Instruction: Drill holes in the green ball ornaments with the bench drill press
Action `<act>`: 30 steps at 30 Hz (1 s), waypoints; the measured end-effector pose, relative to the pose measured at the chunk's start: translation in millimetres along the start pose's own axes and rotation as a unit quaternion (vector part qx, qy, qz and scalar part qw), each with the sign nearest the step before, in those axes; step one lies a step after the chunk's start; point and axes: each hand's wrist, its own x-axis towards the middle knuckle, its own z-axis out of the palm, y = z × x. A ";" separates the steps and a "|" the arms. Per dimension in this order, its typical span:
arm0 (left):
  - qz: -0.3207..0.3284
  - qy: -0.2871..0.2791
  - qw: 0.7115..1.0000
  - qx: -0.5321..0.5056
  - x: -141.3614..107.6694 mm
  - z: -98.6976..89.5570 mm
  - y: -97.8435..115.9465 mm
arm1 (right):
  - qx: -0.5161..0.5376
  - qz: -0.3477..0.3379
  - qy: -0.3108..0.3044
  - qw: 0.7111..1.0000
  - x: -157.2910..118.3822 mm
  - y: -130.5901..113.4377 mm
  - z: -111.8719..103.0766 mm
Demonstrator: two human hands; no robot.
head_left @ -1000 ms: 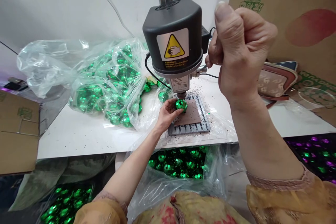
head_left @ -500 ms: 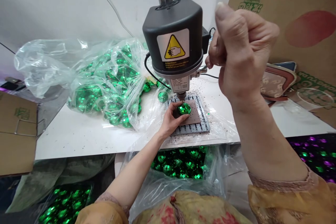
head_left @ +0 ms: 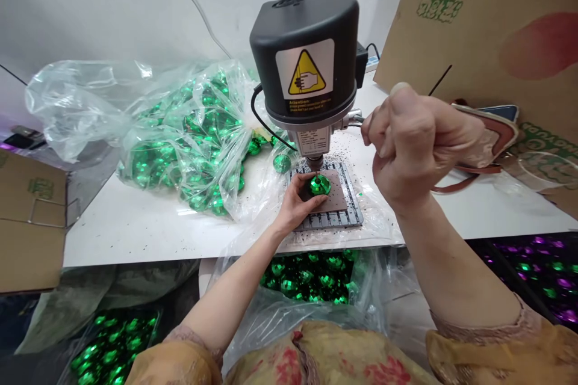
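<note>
A white worktop (head_left: 135,237) runs across the view. A large cardboard box (head_left: 478,36) rises at its back right. A clear plastic bag (head_left: 81,96) stuffed with shiny green balls (head_left: 151,159) sprawls over the back left, probably kept there as a supply within easy reach of the left hand. Toward the middle, a black-topped drilling machine (head_left: 307,18) overhangs the worktop, a yellow warning label facing the person. Just below the front edge, more green balls (head_left: 311,281) lie in a plastic-lined container, perhaps set there so pieces need travel only a little way.

The right hand (head_left: 410,144) is closed in a fist at the machine's right side, seemingly around its handle (head_left: 356,122); the grip itself is mostly hidden. The left hand (head_left: 295,204) curls thumb and fingers around one faceted green ball (head_left: 321,185), likely to keep this round thing from rolling. That ball rests on a brown board (head_left: 338,195), which lies on a slotted grey plate (head_left: 327,222) near the front edge, directly under the machine's thin bit (head_left: 316,172). The bit appears to meet the ball's top. Dark specks (head_left: 350,156) litter the surface around the plate.
</note>
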 end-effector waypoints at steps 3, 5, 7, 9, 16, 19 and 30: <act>0.004 -0.002 1.000 0.004 0.0 0.0 0.0 | 0.009 -0.019 -0.011 1.000 -3.6 5.3 -3.6; 0.007 -0.002 1.000 0.005 -0.1 0.1 -0.3 | 0.006 -0.023 -0.013 1.000 -5.5 8.6 -5.5; 0.008 -0.003 1.000 0.003 0.0 0.2 -0.6 | 0.005 -0.029 -0.011 1.000 -7.5 11.2 -7.2; 0.007 -0.005 1.000 0.002 0.0 0.2 -0.9 | 0.007 -0.041 -0.012 0.999 -9.7 13.7 -8.7; 0.004 -0.006 1.000 0.005 -0.2 -0.7 -1.2 | 0.028 -0.122 -0.020 0.992 -15.6 25.1 -10.6; 0.004 -0.005 1.000 0.006 -0.3 -0.3 -0.5 | 0.033 -0.146 -0.025 0.988 -16.5 28.5 -11.2; 0.004 0.002 1.000 -0.004 -0.2 0.2 -0.3 | 0.039 -0.175 -0.021 0.984 -31.0 37.1 -16.2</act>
